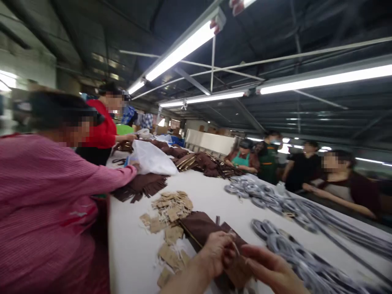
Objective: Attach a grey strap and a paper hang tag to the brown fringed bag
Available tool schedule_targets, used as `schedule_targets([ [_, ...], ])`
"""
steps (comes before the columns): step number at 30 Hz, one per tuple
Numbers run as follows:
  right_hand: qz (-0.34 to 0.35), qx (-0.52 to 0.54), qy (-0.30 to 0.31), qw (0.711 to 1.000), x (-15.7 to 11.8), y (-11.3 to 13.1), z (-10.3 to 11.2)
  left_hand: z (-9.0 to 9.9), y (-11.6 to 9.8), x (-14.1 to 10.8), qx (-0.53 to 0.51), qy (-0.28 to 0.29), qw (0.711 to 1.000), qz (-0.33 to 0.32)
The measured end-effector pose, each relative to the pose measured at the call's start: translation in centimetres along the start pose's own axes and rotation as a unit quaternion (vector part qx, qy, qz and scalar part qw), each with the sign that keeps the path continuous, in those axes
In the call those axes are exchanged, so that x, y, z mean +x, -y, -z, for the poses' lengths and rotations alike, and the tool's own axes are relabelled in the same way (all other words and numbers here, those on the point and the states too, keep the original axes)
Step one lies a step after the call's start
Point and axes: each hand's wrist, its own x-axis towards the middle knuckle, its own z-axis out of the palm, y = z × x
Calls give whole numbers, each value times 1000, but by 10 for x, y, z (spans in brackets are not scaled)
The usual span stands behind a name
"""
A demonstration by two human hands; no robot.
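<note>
Near the bottom centre, my left hand is closed in a pinch on the thin pale string of a brown paper hang tag. My right hand reaches in from the right, its fingertips at the tag's upper edge and string. Beneath both hands lies a folded dark brown fabric piece, partly covered by them. Left of my hands, loose brown hang tags with white strings are scattered, and a heap of more tags sits farther up. Motion blur softens the finger details.
Bundles of grey cord lie along the white table's right side. Brown fringed fabric, a white plastic bag and a brown pile lie beyond. A co-worker in pink leans in at left; several others stand around.
</note>
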Motion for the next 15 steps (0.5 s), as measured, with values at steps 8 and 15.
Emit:
schedule_targets([
  [8, -70, 326, -153, 930, 9, 11, -36, 13, -9, -10, -97, -20, 995, -1],
  [15, -58, 345, -217, 912, 22, -2, -53, 13, -15, -27, -132, 3, 990, 49],
])
